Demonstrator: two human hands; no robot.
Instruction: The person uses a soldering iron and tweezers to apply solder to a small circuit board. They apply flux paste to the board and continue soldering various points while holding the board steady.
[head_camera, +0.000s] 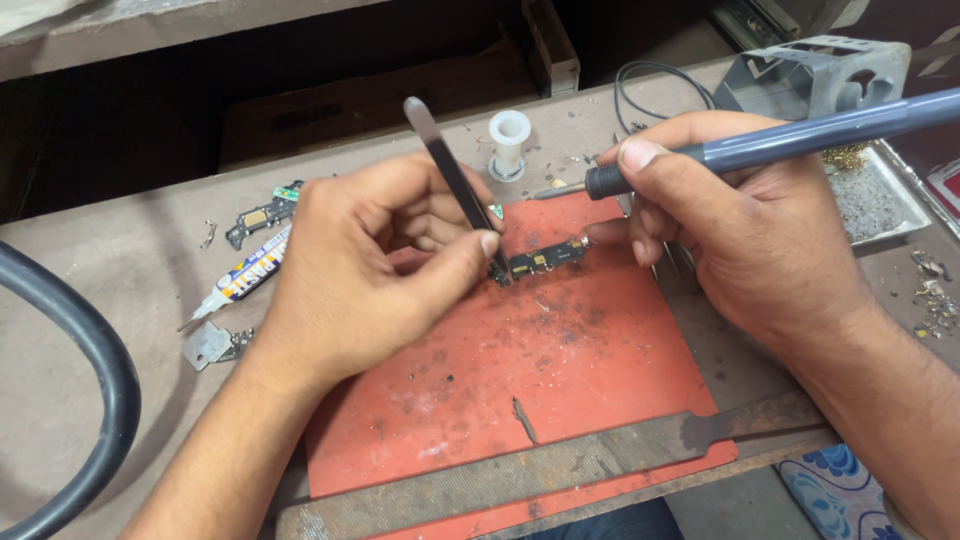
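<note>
My left hand (375, 265) grips dark metal tweezers (452, 178), whose tips press the left end of a small black circuit board (548, 259) lying on a red mat (560, 370). My right hand (745, 225) holds a blue-grey soldering iron (800, 135) like a pen. Its metal tip (550, 190) points left and hovers just above and behind the board, not touching it. A fingertip of the right hand rests beside the board's right end.
A long rusty file (560, 470) lies across the mat's front edge. A glue tube (245, 275), another small board (262, 215) and a metal bit (208, 343) lie left. A white spool (509, 142), a metal tray (880, 195) and a thick black cable (95, 380) surround the workspace.
</note>
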